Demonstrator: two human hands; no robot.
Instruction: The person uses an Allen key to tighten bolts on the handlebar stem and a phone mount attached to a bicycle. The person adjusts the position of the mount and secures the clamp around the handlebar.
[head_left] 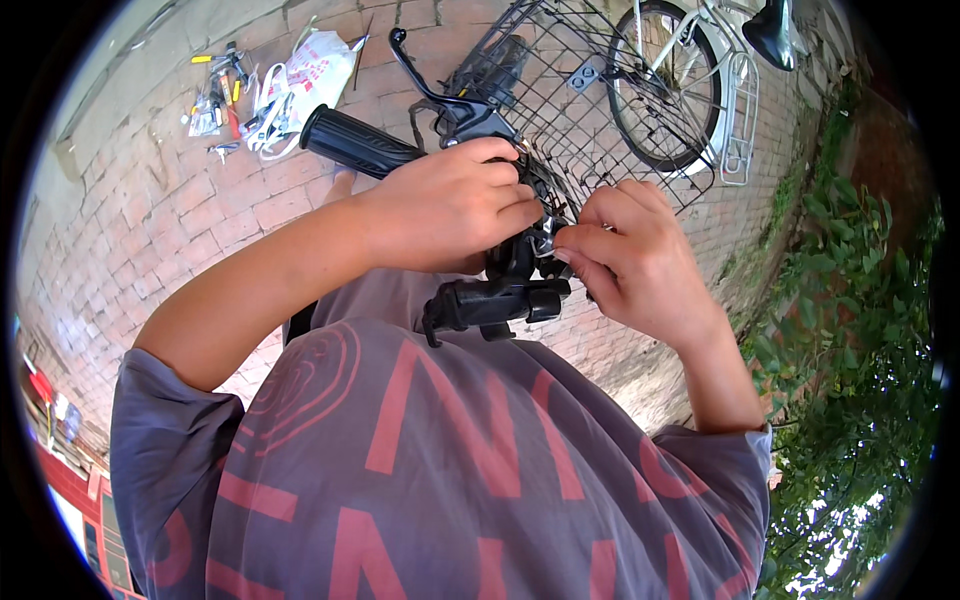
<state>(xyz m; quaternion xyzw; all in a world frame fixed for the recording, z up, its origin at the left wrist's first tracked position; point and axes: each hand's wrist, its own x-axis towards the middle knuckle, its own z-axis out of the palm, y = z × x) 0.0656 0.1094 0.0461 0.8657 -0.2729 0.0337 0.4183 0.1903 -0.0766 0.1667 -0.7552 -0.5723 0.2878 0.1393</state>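
Observation:
In front of me is a bicycle handlebar with a ribbed black rubber grip [362, 142] and a black brake lever [420, 75]. My left hand [455, 205] curls over the bar just inboard of the grip, its fingertips at the small fittings in the middle. Across from it, my right hand [635, 250] pinches at a small shiny metal part [545, 240]; what lies between its fingertips is too small to make out. Below both hands, a black phone-holder-like bracket [495, 305] is attached to the bar. Beyond it hangs a black wire basket [560, 75].
Tools with yellow and red handles [228, 90] lie on the brick paving [215, 205] at the far left, beside a white plastic bag [318, 75]. A white bicycle [715, 95] stands at the far right. Green bushes [850, 300] line the right side.

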